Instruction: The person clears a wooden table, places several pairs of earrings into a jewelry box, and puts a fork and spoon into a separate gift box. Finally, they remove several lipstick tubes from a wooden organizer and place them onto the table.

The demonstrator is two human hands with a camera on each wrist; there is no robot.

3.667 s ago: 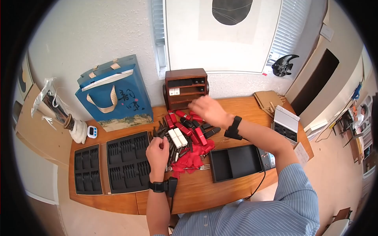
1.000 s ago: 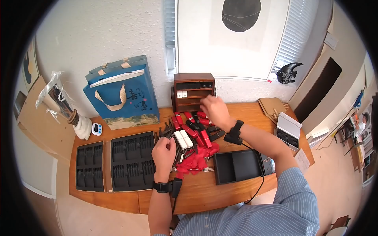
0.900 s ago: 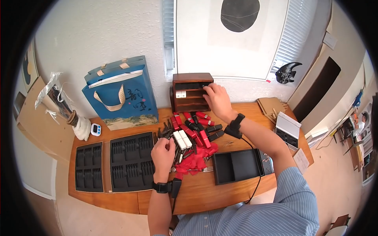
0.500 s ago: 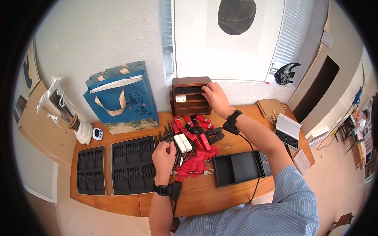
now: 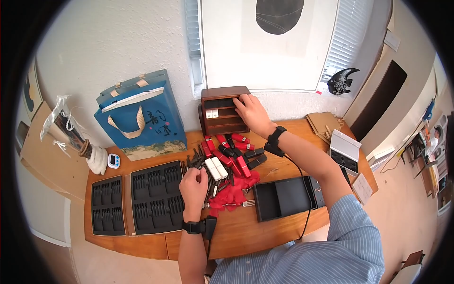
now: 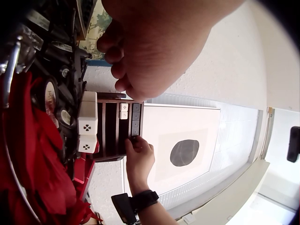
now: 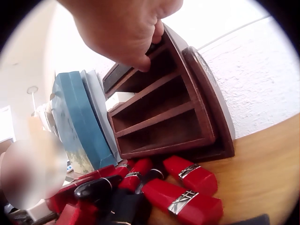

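At the right end of the wooden rack's (image 5: pixel 226 128) top shelf, my right hand (image 5: pixel 254 113) reaches in, with thumb and fingertips closed on a small black tube (image 7: pixel 152 47). Most of that tube is hidden by the fingers. Along the same shelf runs a row of dark square-ended tubes (image 6: pixel 136 115). Two white square ends (image 5: pixel 212 113) show one shelf lower. My left hand (image 5: pixel 193 187) rests loosely curled at the left of the pile, with nothing visible in it. Right of it lie two white lipsticks (image 5: pixel 216 169), with red lipsticks (image 5: pixel 242 165) and black lipsticks (image 5: pixel 256 162) beyond.
Red fabric petals (image 5: pixel 231 195) and a fork (image 5: pixel 248 203) lie in front of the pile. Black slotted trays (image 5: pixel 156 191) are at left, a black box (image 5: pixel 283 198) at right. A blue paper bag (image 5: pixel 142 111) stands left of the rack. A cable (image 5: pixel 308 217) hangs across the box.
My right hand has moved from over the pile up to the rack, its fingertips now at the top shelf's right end. My left hand stays beside the pile.
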